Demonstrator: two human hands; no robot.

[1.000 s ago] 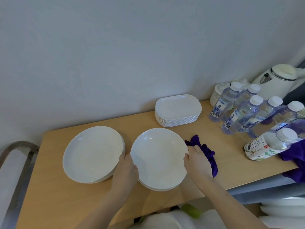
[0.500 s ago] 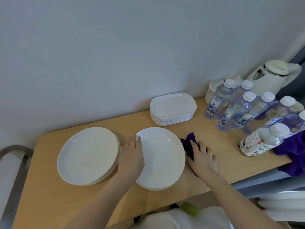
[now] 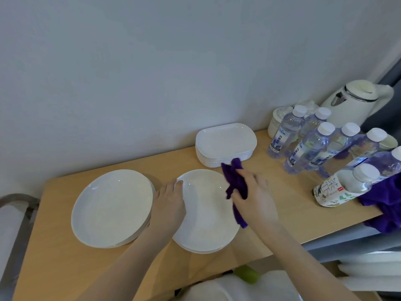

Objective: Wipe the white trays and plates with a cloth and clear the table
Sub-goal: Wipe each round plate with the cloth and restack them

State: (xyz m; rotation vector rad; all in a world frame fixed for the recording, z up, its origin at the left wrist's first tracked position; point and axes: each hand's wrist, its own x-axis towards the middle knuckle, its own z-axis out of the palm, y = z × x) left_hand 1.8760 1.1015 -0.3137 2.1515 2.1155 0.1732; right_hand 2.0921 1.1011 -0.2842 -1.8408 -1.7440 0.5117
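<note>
- While the left hand [image 3: 171, 204] lies flat on the near stack of round white plates [image 3: 208, 216], the right hand [image 3: 252, 197] grips a purple cloth [image 3: 235, 183] above them.
- Behind these plates sit stacked white trays [image 3: 225, 142] on the wooden table [image 3: 280, 205].

left hand [image 3: 171, 203] flat with fingers straight, right hand [image 3: 252, 195] raised with fingers curled in a grip, both forearms extended forward

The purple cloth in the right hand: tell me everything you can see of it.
The purple cloth is soft, deep violet fabric, bunched and crumpled. The right hand grips its middle; one end sticks up toward the stack of trays, the other hangs down over the right plate stack's rim. Whether it touches the plate cannot be told.
</note>
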